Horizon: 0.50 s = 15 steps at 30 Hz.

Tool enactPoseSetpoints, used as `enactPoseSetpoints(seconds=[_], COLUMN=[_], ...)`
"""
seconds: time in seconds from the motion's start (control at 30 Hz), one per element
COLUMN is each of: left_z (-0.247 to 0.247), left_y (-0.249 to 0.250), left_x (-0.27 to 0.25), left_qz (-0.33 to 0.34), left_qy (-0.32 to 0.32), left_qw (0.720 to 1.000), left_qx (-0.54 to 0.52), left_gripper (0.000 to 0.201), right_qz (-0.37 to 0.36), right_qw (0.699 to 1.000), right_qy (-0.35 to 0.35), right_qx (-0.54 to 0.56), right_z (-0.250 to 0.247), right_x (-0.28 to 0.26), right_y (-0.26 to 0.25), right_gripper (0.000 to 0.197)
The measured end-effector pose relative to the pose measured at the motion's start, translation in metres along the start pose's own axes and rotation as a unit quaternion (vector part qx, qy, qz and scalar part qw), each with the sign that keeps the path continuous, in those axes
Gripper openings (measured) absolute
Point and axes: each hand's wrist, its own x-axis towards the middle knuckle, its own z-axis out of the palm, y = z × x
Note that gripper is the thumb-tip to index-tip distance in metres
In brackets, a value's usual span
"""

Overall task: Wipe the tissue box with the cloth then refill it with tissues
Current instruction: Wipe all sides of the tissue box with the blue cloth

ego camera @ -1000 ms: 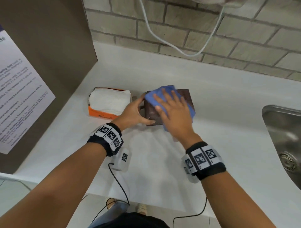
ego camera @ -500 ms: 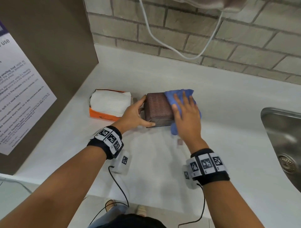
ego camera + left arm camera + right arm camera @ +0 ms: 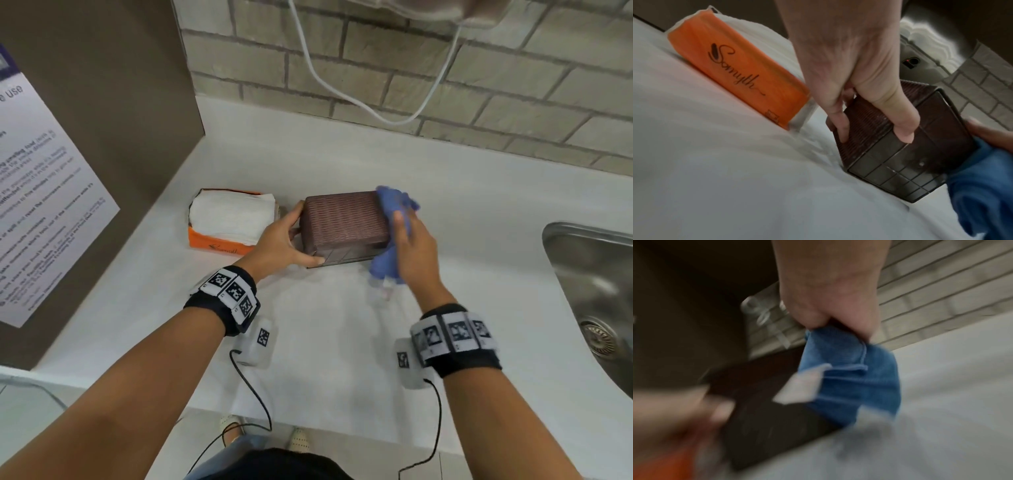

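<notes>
A brown woven tissue box (image 3: 346,222) (image 3: 900,154) (image 3: 760,402) stands on the white counter (image 3: 342,342). My left hand (image 3: 291,240) (image 3: 859,78) grips its left end, thumb on the near face and fingers round the side. Against the box's right end my right hand (image 3: 407,236) (image 3: 834,318) holds a bunched blue cloth (image 3: 394,202) (image 3: 982,186) (image 3: 851,382), part of it hanging toward the counter. An orange pack of white tissues (image 3: 229,216) (image 3: 735,73) lies just left of the box, its top open. The right wrist view is blurred.
A steel sink (image 3: 596,274) is sunk into the counter at the right. A brown panel with a printed notice (image 3: 41,205) stands on the left. A white cable (image 3: 359,106) hangs in front of the brick wall behind.
My right hand has slid the cloth off the top of the box rightward and down onto its right end. The left hand keeps its hold on the left end.
</notes>
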Motion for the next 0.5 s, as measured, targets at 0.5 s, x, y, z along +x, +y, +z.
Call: enactPoseSetpoints(seconds=[0.5], left_z=[0.003], left_y=[0.001], left_x=[-0.006], left_qz=[0.001], left_qy=[0.038], left_qw=[0.999], left_qx=[0.008], left_gripper=[0.095], right_qz=[-0.149], right_qw=[0.959], right_qy=[-0.008], right_qx=[-0.239], right_z=[0.062], right_x=[-0.028], right_y=[-0.04], right_gripper=[0.047])
